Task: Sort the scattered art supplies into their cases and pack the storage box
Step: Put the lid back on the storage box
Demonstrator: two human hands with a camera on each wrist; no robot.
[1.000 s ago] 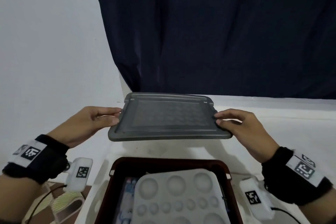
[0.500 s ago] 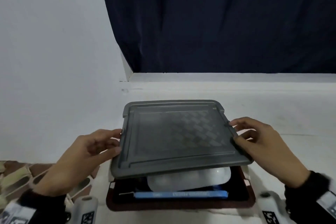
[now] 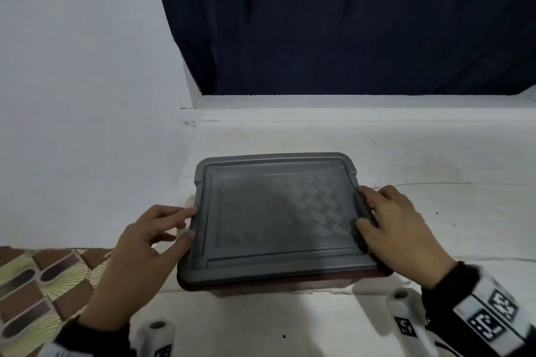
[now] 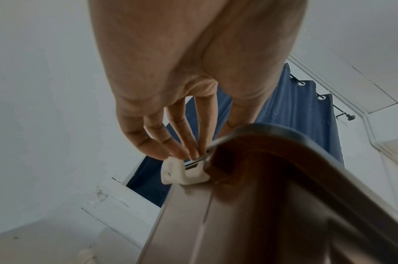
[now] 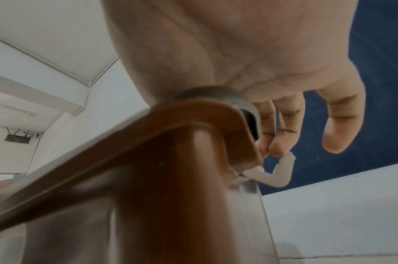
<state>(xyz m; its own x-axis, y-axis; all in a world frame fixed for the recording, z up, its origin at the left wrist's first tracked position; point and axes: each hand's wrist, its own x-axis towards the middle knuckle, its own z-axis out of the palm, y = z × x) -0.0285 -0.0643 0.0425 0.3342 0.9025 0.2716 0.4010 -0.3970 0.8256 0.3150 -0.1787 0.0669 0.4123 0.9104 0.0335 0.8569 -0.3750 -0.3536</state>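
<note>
A grey lid lies flat on the brown storage box, hiding everything inside. My left hand is at the lid's left edge. Its nearly straight fingers touch the top of a white latch on the box side. My right hand holds the lid's right edge, thumb on top. Its fingers curl over the rim down to the right white latch, which sticks out from the box; the little finger hangs free.
The box stands on a white surface near a corner. A white wall is on the left and a dark blue curtain hangs behind. Patterned floor tiles show below the surface's left edge.
Both hands have lowered the lid from the air onto the box, covering the white palette and blue case. The fingers have slid down to the side latches.
</note>
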